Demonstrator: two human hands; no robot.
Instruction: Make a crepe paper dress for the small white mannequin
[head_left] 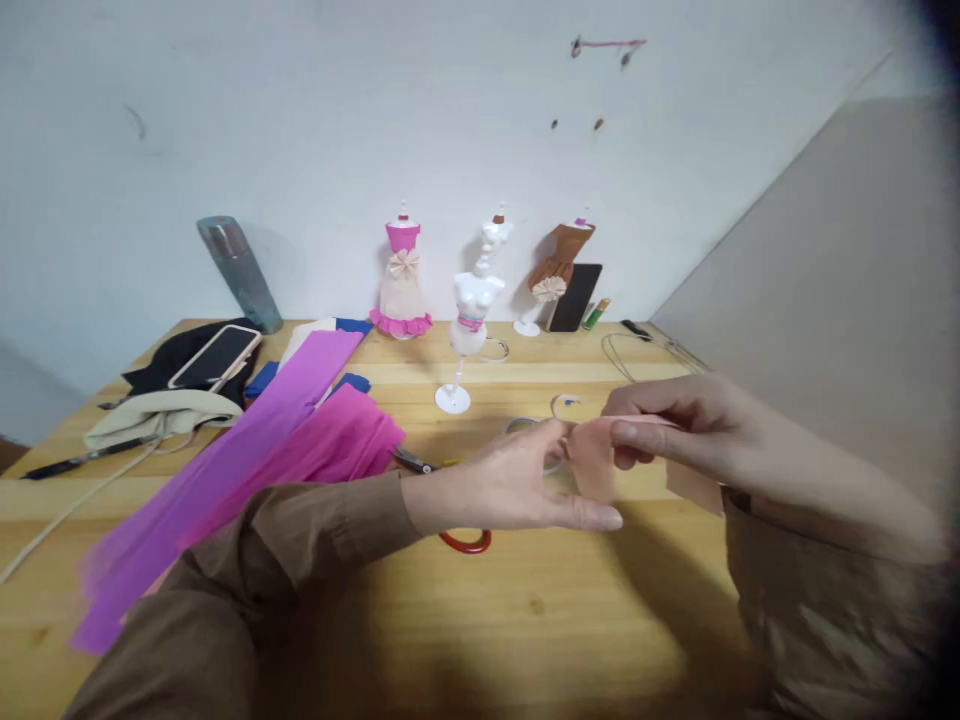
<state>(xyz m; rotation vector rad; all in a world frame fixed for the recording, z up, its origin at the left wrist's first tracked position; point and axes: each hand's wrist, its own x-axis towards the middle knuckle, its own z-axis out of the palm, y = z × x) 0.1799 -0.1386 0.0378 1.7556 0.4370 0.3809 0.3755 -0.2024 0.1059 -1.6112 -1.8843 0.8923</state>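
1. Head view: a peach cloth strip (592, 465) is held above the surface (465, 630), right of centre.
2. Right hand (701, 420): gripping the peach cloth strip between thumb and fingers; a further part of the strip hangs below the hand.
3. Left hand (506, 480): open, thumb extended and apart from the fingers; fingertips at the strip's left edge, contact not clear.
4. Scissors (411, 460) lie under the left wrist, partly hidden, with a red handle loop showing on the near side.
5. Beyond the left hand, a white dress form (480, 292) stands upright on a round base.
6. Near the wall (315, 130): a form in a pink-and-cream dress (403, 268) to the left, and a form in a brown dress (566, 258) to the right.
7. Left side: purple cloth (247, 470) beside pink cloth (330, 440); a phone (216, 357) rests on black fabric (161, 360).
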